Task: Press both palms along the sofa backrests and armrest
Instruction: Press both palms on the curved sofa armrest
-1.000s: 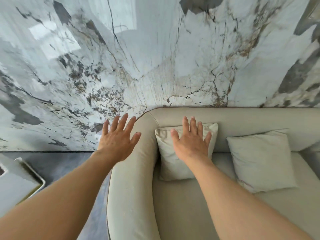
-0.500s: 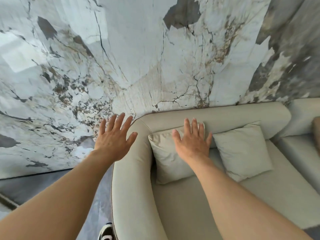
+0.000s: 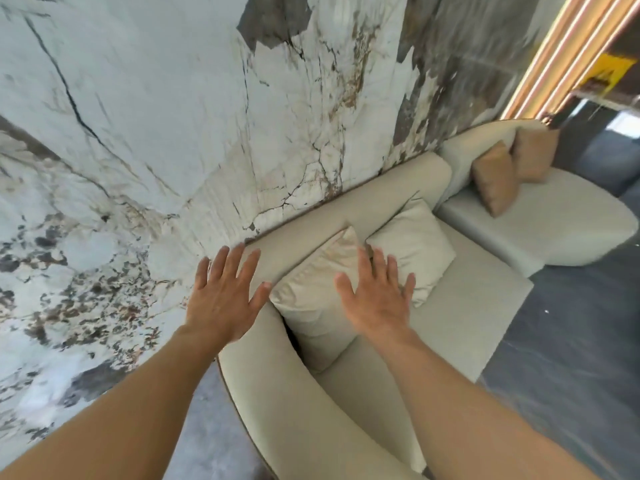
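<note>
A beige sofa stands against a marbled wall, with a rounded armrest (image 3: 277, 386) at its left end and a long backrest (image 3: 388, 192) along the wall. My left hand (image 3: 225, 299) is open, fingers spread, palm down over the corner where armrest meets backrest. My right hand (image 3: 377, 299) is open too, hovering over a cream cushion (image 3: 318, 292) that leans in the sofa corner. Whether either palm touches the fabric I cannot tell. A second cream cushion (image 3: 415, 240) leans beside it to the right.
The marbled wall (image 3: 173, 133) rises right behind the backrest. A second sofa section (image 3: 554, 230) with two tan cushions (image 3: 495, 178) continues to the right. Dark grey floor (image 3: 571, 341) lies in front of the seat and left of the armrest.
The view has swung and tilted to the right, bringing the second sofa section into sight. Both hands stay open and spread, held over the same sofa corner and cushion.
</note>
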